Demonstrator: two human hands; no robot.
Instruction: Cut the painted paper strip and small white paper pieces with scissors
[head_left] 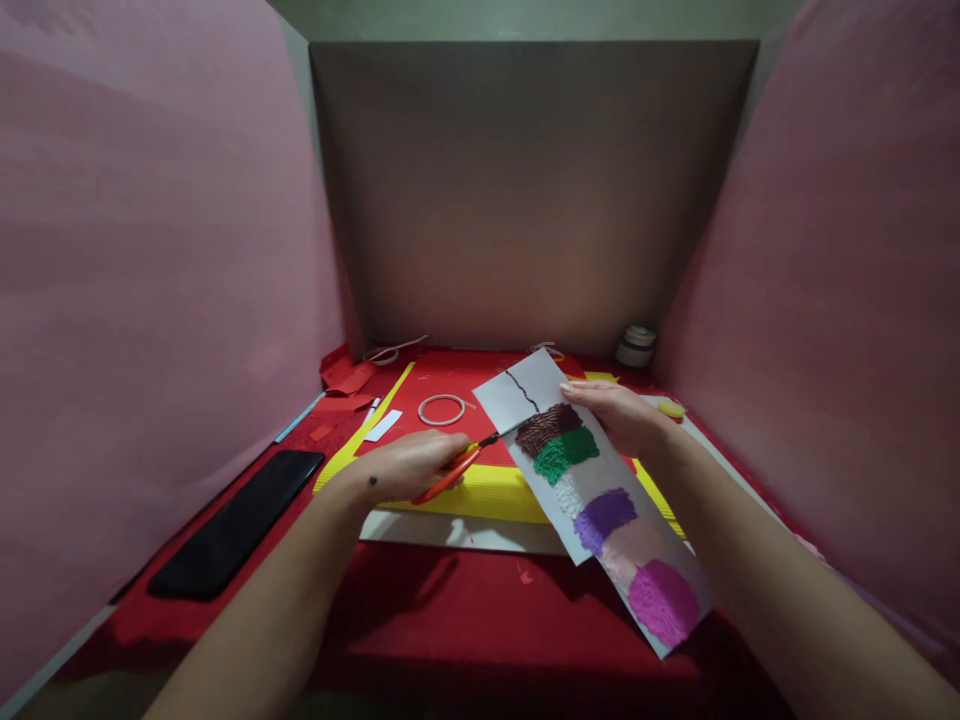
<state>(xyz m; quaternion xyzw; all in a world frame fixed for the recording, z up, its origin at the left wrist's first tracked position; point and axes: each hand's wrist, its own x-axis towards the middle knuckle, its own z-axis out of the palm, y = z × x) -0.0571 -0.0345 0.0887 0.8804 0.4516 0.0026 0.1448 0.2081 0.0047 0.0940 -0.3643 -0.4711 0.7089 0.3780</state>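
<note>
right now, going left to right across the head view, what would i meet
Black phone → left hand → orange-handled scissors → white paper with painted patches.

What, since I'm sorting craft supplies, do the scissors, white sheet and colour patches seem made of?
Scissors: smooth orange-and-yellow handles, probably plastic; the slim dark blades look like metal.
White sheet: likely paper or thin card, matte, judging by its flat face and crisp edges.
Colour patches: thick and ridged, perhaps clay or paint.

Room lies between the forearms point(300, 590); 2 pink walls point(165, 300) block the sides.
</note>
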